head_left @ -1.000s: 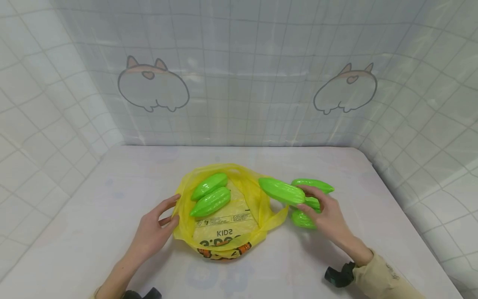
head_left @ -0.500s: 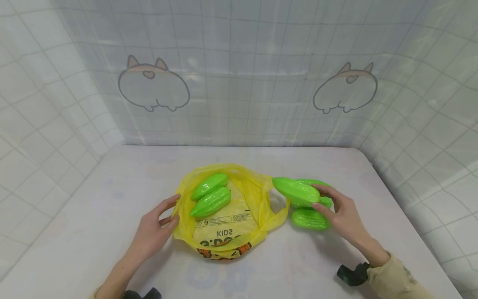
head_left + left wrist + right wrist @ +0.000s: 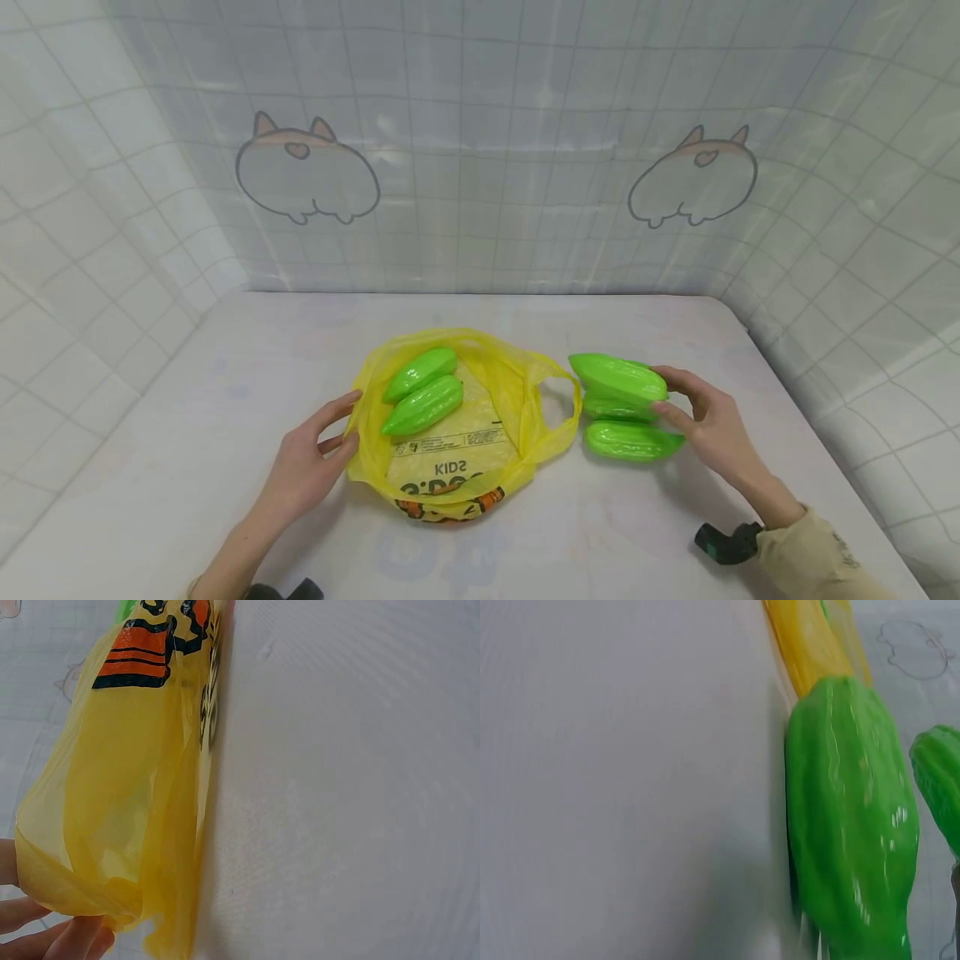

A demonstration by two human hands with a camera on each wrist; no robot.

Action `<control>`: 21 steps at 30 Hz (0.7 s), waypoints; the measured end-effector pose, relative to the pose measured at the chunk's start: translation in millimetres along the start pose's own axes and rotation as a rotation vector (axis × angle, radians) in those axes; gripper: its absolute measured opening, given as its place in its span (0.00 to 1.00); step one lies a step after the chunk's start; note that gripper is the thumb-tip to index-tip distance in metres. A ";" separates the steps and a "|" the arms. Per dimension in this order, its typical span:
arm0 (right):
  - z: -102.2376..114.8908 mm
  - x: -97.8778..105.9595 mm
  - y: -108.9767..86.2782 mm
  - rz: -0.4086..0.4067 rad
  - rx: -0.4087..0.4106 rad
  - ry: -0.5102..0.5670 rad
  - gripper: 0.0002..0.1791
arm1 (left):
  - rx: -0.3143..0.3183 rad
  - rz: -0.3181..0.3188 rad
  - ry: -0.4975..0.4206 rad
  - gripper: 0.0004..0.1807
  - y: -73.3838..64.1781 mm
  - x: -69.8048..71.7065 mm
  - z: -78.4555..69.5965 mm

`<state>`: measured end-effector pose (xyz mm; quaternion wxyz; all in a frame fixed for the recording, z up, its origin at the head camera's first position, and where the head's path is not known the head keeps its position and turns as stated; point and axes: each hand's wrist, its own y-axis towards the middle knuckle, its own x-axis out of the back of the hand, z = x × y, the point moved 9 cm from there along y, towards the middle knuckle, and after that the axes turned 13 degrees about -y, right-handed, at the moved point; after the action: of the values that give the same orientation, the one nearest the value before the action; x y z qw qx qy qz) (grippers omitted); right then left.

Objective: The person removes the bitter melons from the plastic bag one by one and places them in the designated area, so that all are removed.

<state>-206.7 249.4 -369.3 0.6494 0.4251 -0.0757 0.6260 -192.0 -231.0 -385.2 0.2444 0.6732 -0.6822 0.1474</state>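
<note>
A yellow plastic bag [image 3: 450, 458] stands with its mouth open upward, two glossy green bitter melons [image 3: 423, 404] lying side by side inside. My left hand [image 3: 311, 467] pinches the bag's left rim between thumb and fingers. In the left wrist view those fingers [image 3: 71, 941] show at a corner of the bag. My right hand [image 3: 712, 425] grips another bitter melon [image 3: 617, 379] by its right end, tip pointing left. It overlaps the melons on the table and hides most of them; a ribbed front bitter melon [image 3: 630, 442] shows fully, large in the right wrist view.
The bag's handle loop [image 3: 566, 425] spreads right, close to the melons. A white table [image 3: 247, 375] lies under everything, with a tiled wall sheet [image 3: 480, 167] behind and at both sides. Black wrist devices [image 3: 727, 543] sit on both forearms.
My right hand has moved right with the bitter melon, away from the bag and over the melons on the table. My left hand and the bag have stayed still.
</note>
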 end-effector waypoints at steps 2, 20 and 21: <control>-3.7 4.2 -0.6 -0.007 -0.001 0.003 0.26 | -0.002 0.001 0.003 0.30 -0.2 0.1 -1.2; -31.2 30.6 -10.0 -0.007 -0.007 0.011 0.26 | 0.003 0.007 0.002 0.30 0.4 0.5 0.2; -32.3 31.6 -11.1 -0.010 -0.007 0.007 0.26 | 0.002 0.007 0.002 0.30 0.6 0.5 0.2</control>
<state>-204.5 295.6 -374.7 0.6541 0.4211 -0.0734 0.6241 -192.6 -231.4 -385.0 0.2439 0.6709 -0.6841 0.1495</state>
